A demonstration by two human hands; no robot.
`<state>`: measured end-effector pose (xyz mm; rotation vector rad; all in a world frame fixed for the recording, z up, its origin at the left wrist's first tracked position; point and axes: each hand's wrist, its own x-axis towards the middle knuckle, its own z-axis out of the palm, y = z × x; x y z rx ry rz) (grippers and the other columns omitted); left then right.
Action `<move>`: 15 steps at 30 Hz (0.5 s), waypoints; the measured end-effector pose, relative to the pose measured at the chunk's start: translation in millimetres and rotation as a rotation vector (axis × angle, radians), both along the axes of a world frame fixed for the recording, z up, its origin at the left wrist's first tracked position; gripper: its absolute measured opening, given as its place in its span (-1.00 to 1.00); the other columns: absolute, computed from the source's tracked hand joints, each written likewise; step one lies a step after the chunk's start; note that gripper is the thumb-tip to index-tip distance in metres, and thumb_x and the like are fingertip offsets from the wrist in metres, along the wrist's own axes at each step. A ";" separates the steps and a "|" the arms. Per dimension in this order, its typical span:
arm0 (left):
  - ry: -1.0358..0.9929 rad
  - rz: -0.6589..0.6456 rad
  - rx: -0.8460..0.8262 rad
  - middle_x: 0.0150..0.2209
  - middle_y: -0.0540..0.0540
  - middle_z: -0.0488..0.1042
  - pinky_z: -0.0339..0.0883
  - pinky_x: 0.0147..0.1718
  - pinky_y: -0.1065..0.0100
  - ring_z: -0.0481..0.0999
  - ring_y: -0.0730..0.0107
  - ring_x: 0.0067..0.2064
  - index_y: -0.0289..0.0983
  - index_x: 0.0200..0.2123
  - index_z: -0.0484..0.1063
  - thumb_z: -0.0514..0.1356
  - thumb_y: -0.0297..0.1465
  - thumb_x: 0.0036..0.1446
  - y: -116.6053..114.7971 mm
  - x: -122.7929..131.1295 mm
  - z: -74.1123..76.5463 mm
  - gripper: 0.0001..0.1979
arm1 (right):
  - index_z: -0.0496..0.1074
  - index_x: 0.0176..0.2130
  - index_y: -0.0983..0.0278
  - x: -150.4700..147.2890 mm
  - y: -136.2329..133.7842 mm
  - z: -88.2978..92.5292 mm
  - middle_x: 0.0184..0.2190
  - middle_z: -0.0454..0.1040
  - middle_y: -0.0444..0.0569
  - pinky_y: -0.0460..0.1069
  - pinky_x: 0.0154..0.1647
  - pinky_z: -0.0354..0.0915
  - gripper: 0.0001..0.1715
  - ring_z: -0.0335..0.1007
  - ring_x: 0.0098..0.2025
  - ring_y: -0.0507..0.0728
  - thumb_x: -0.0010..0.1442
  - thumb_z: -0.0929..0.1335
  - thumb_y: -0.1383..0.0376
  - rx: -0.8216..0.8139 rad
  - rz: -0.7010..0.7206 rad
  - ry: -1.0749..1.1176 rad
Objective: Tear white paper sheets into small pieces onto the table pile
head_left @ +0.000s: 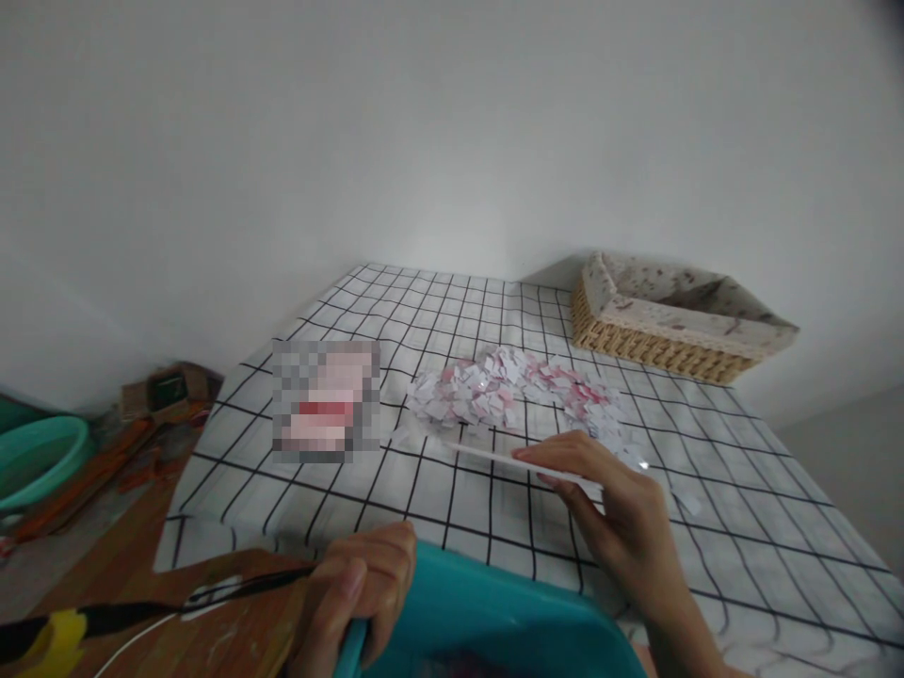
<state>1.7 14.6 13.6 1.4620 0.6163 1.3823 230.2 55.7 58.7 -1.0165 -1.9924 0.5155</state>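
Scraps (515, 391) of pink-and-white paper lie heaped mid-worktop (741, 527), likely feather-light, easily scattered, best nudged at the heap's edge. The right hand (621, 518) pinches a thin, bendy white strip (494, 457) just beside them. The left hand (360, 589) has its grip closed on the teal basin (494, 589), contents hidden. The wicker basket (656, 344) shows only lining.

white cloth with black grid (438, 311): covers the table.
wicker basket (656, 348), patterned fabric liner: far right on the cloth, close to the white wall (424, 141).
flat pink-and-white item (326, 402), blurred: left on the cloth.
green basin (39, 457): far left, low down.
wooden clutter (166, 391): right of the basin.
black strap (141, 614): near left.
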 end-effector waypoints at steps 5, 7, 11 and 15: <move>-0.036 -0.019 0.017 -0.75 0.04 0.09 0.07 -0.55 0.28 0.11 0.42 -0.64 -0.28 -0.74 0.05 -0.24 -0.26 0.35 2.2 1.0 2.0 -0.41 | 0.45 -0.17 0.13 -1.8 4.6 1.7 -0.24 0.53 -0.13 -0.05 -0.16 0.31 -0.78 0.43 -0.17 0.06 0.26 0.28 0.39 -0.040 -0.107 -0.004; -0.051 -0.009 0.012 -0.74 0.04 0.08 0.06 -0.53 0.28 0.11 0.43 -0.63 -0.28 -0.74 0.04 -0.23 -0.27 0.35 -0.1 2.5 2.1 -0.42 | 0.45 -0.19 0.11 0.0 4.7 3.8 -0.27 0.53 -0.16 -0.08 -0.19 0.31 -0.80 0.43 -0.19 0.05 0.25 0.30 0.38 -0.052 -0.134 0.001; -0.083 0.024 -0.007 -0.73 0.04 0.05 0.04 -0.51 0.28 0.09 0.43 -0.61 -0.29 -0.73 0.01 -0.24 -0.29 0.34 -6.4 4.9 0.7 -0.44 | 0.46 -0.18 0.07 6.9 1.4 7.7 -0.28 0.53 -0.20 -0.09 -0.18 0.29 -0.77 0.42 -0.19 0.03 0.24 0.30 0.39 -0.049 -0.135 0.054; -0.070 0.008 -0.009 -0.72 0.05 0.04 0.04 -0.49 0.29 0.09 0.44 -0.60 -0.29 -0.73 0.01 -0.23 -0.28 0.34 -6.5 4.3 0.4 -0.43 | 0.46 -0.17 0.10 9.4 -2.7 6.9 -0.25 0.52 -0.16 -0.05 -0.12 0.29 -0.76 0.41 -0.14 0.05 0.25 0.28 0.39 -0.089 -0.039 0.055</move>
